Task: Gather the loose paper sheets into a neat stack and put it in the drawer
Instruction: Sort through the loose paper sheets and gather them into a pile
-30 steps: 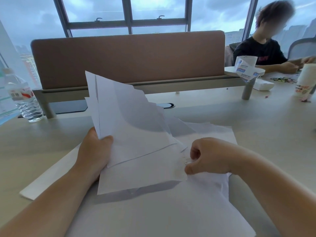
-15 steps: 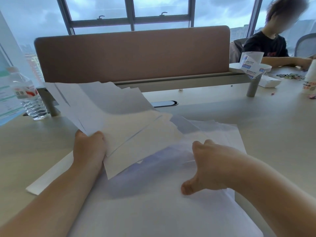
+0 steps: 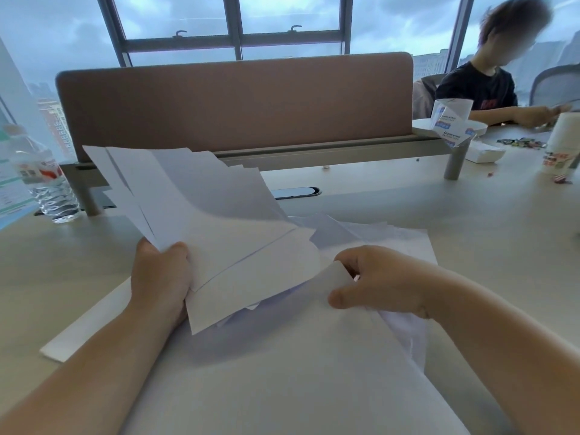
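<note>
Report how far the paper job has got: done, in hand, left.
Done: the left hand grips a fanned bundle of gathered sheets, lifted off the desk, edges not yet squared.
In hand: the right hand pinches the corner of another sheet.
Left: more loose sheets lie on the desk; the bundle needs squaring and putting away. No drawer is in view.

One head-worn wide-angle view looks forward and down from close above the desk (image 3: 455, 233), past both forearms, towards a divider panel (image 3: 235, 102) and windows (image 3: 235, 20) beyond.
</note>
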### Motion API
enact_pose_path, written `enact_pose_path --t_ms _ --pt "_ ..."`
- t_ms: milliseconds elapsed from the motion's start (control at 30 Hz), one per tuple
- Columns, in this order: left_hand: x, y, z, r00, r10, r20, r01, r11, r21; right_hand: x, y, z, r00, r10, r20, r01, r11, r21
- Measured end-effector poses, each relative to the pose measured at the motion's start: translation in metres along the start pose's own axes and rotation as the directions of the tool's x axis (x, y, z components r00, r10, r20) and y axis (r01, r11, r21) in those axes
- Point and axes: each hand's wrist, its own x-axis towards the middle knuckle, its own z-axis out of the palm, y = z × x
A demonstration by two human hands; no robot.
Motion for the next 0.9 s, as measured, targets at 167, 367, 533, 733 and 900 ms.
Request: enact_pose_path --t_ms 167,367,533,733,900 --pt "-0.001 0.001 0.000 1.000 -0.009 0.010 0.010 1.000 -0.013 0.000 0.009 -0.011 0.978 0.011 0.207 -0.026 0.997 0.071" --pt "-0.002 0.003 -0.001 1.000 -0.013 0.015 0.013 1.000 0.027 0.000 0.012 -0.009 0.939 -0.016 0.343 0.015 1.000 0.007" --pt "0.000 0.005 -0.003 0.999 -0.039 0.005 0.039 0.999 -0.024 0.011 0.024 -0.022 0.999 0.031 0.031 -0.031 0.999 -0.020" --pt "0.006 0.003 -0.010 0.998 -0.069 -0.011 0.069 0.997 -0.024 0.038 0.065 -0.048 0.846 0.121 -0.519 -0.188 0.979 -0.078" --pt "0.004 0.003 -0.010 0.998 -0.064 -0.004 0.064 0.998 -0.025 0.047 0.085 -0.069 0.708 0.183 -0.682 -0.274 0.961 -0.026"
